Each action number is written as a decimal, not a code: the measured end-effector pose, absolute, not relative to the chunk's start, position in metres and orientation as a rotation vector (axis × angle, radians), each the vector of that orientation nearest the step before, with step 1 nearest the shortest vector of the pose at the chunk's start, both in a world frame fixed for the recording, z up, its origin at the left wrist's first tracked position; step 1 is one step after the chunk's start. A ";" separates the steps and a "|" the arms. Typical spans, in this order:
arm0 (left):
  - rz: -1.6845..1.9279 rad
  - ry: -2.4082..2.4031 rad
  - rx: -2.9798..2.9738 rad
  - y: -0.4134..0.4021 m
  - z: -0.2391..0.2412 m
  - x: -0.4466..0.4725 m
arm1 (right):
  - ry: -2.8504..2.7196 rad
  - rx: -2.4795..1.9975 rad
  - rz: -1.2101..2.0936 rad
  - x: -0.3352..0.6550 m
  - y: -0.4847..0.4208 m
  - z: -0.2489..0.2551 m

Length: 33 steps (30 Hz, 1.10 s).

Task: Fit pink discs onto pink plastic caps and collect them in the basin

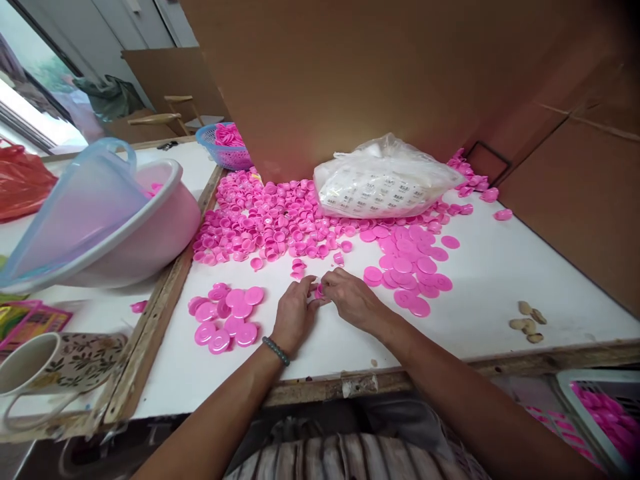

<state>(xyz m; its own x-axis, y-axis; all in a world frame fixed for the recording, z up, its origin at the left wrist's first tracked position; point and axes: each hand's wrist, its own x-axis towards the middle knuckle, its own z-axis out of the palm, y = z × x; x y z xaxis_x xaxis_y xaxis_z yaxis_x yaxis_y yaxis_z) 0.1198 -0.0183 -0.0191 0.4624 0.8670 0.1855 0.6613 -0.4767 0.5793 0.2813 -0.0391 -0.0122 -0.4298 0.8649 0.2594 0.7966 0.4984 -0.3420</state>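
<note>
My left hand (294, 312), with a beaded bracelet on its wrist, and my right hand (353, 300) meet over the white table. Between their pinched fingertips is a small pink plastic piece (319, 291), mostly hidden by the fingers. Just beyond lies a small group of pink toy cups (298, 268). A wide heap of the same small cups (270, 227) spreads behind it. Flat pink discs (410, 260) lie overlapping to the right of my right hand. Left of my left hand sits a cluster of pink pieces with disc tops (233, 317).
A clear bag of printed white packets (385, 183) rests on the heap, against a tall cardboard sheet (375, 80). At left stand a white-pink basin (170, 220), a floral mug (85, 360) and a raised wooden strip (150, 333). Peanuts (527, 323) lie near the front right edge.
</note>
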 end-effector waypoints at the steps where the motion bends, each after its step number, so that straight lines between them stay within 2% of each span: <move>1: 0.650 1.275 2.274 -0.018 -0.020 0.120 | -2.366 -1.373 0.225 0.281 -0.040 -0.011; 9: 0.610 1.253 2.291 -0.015 -0.017 0.118 | -2.555 -1.368 0.103 0.270 -0.046 -0.001; 12: 0.619 1.219 2.279 -0.015 -0.018 0.114 | -2.463 -1.352 0.108 0.270 -0.046 -0.007; 15: 0.674 1.177 2.222 -0.014 -0.017 0.109 | -2.200 -1.355 0.304 0.274 -0.042 -0.016; 20: 0.722 1.107 1.851 -0.011 -0.010 0.101 | -1.690 -1.386 0.854 0.275 -0.036 -0.021; 22: 0.715 1.112 1.697 -0.010 -0.008 0.102 | -1.657 -1.420 0.936 0.274 -0.036 -0.019; 28: 0.642 1.195 1.349 -0.005 -0.007 0.109 | -2.108 -1.431 0.532 0.276 -0.040 -0.009; 33: 0.539 1.184 1.092 0.000 -0.003 0.111 | -2.314 -1.482 0.328 0.274 -0.039 -0.009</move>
